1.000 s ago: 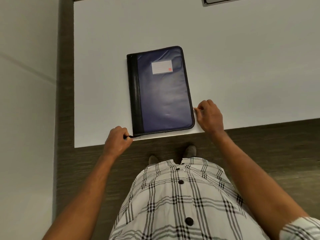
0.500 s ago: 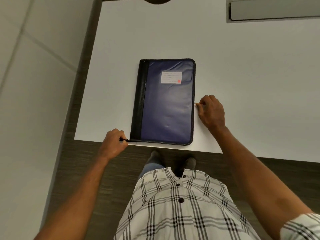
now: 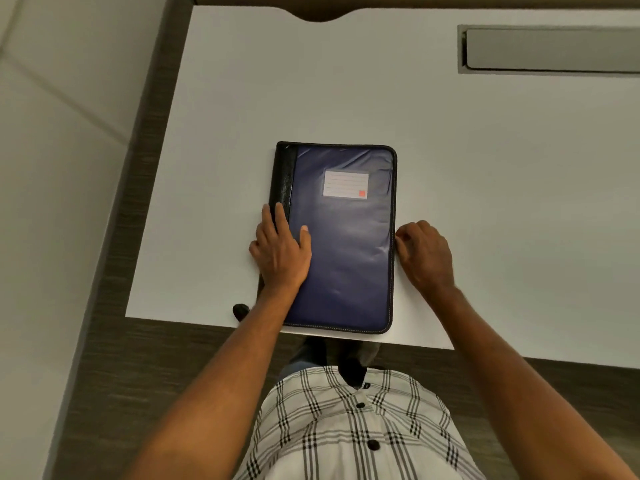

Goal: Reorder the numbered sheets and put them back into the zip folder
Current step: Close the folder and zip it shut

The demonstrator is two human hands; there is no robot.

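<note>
White table point(image 3: 485, 168) with a curved notch point(image 3: 320, 16) cut into its far edge. Far right: a grey rectangular recessed panel point(image 3: 550, 50), possibly a cable-tray lid, running past the frame edge. Dark wood-grain floor point(image 3: 114, 375) borders the table's left and near sides. Pale wall point(image 3: 52, 168) at left. Below: a plaid buttoned shirt point(image 3: 346, 427).

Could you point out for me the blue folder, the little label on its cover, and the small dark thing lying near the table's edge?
Dark blue zip folder with black spine point(image 3: 341, 265): head view, on its blue cover.
White lined label card with red square point(image 3: 345, 184): head view, at its middle.
Small black zipper pull point(image 3: 240, 310): head view, on its rounded end.
</note>
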